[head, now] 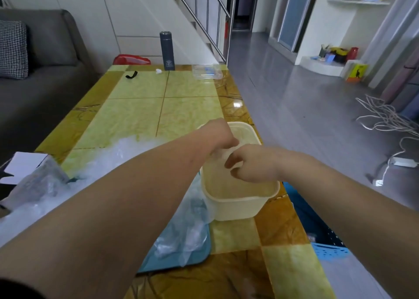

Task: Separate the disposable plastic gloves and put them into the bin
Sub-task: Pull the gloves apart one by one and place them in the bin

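A person's left hand (221,135) and right hand (250,165) meet over the open cream bin (238,204), both with fingers curled tight on one thin, translucent disposable glove (227,151). The left fingertips are hidden under the back of the hand, and most of the film is lost between the two fists, so its cuff and fingers cannot be told apart. The short visible stretch runs from the far-left fist to the near-right one, just above the bin's rim. The bin stands upright, mouth up, its long side running away from the camera; whether anything lies inside is hard to make out.

A loose heap of gloves (108,160) spreads over the table's left side, partly covered by the left forearm. More clear film lies on a blue tray (197,256) touching the bin's near-left corner. A white box (23,166) is cut off at the left border.

The bin sits close to the right edge of the tiled table (140,115), with a blue perforated basket (330,251) below that edge. Bare tabletop opens beyond the bin as far as a dark flask (167,50), a clear plastic container (207,72) and a black strap (131,74) at the far end
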Demonstrator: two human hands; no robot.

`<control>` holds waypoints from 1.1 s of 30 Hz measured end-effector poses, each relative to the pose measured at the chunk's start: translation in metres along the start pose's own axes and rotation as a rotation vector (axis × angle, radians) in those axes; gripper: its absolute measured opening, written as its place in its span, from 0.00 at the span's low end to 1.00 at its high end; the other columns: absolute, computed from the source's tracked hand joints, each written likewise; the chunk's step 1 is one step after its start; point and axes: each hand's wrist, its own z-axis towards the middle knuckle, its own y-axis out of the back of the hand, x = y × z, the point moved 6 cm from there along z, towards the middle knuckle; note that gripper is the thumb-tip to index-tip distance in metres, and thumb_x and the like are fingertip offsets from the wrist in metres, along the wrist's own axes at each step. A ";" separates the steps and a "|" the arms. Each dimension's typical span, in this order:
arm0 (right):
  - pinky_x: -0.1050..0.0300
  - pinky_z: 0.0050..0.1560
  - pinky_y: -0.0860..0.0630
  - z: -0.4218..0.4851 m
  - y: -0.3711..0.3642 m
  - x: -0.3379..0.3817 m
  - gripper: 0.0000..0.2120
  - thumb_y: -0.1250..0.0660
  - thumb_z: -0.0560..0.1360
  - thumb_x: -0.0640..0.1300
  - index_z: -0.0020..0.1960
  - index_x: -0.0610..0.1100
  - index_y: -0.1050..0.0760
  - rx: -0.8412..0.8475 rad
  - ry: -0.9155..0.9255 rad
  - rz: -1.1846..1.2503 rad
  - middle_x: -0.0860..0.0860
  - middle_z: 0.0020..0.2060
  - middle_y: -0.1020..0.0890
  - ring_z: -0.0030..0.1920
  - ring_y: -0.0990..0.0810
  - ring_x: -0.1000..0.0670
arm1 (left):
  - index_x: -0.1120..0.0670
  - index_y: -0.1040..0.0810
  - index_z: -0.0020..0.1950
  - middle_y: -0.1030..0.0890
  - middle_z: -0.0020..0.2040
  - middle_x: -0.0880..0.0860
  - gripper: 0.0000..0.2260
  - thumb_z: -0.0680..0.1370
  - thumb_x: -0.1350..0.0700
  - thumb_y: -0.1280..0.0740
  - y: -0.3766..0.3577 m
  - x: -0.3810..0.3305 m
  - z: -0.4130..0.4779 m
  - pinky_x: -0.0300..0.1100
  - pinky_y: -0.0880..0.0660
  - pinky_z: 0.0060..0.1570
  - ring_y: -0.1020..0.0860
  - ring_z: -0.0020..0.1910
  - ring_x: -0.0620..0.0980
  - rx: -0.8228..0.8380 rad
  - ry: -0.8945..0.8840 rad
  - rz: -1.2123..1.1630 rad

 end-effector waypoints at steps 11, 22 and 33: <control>0.52 0.67 0.30 0.036 -0.037 0.026 0.26 0.40 0.84 0.49 0.81 0.49 0.39 0.219 -0.183 -0.284 0.46 0.76 0.32 0.72 0.29 0.43 | 0.54 0.14 0.47 0.17 0.45 0.47 0.07 0.78 0.51 0.29 0.077 0.049 -0.079 0.42 0.21 0.49 0.19 0.48 0.48 -0.262 -0.179 -0.217; 0.46 0.60 0.21 0.002 -0.010 0.084 0.26 0.39 0.73 0.36 0.68 0.52 0.23 -0.378 0.015 0.013 0.51 0.66 0.22 0.63 0.22 0.45 | 0.46 0.23 0.65 0.24 0.57 0.47 0.24 0.75 0.34 0.31 0.005 0.153 -0.155 0.46 0.24 0.49 0.22 0.55 0.51 -0.039 -0.088 0.301; 0.61 0.66 0.29 -0.019 -0.048 0.106 0.15 0.36 0.81 0.43 0.66 0.50 0.21 -0.613 0.223 0.481 0.56 0.63 0.19 0.65 0.23 0.56 | 0.45 0.18 0.44 0.22 0.48 0.44 0.11 0.83 0.44 0.36 0.058 0.188 -0.180 0.45 0.26 0.46 0.24 0.42 0.46 -0.449 -0.147 -0.109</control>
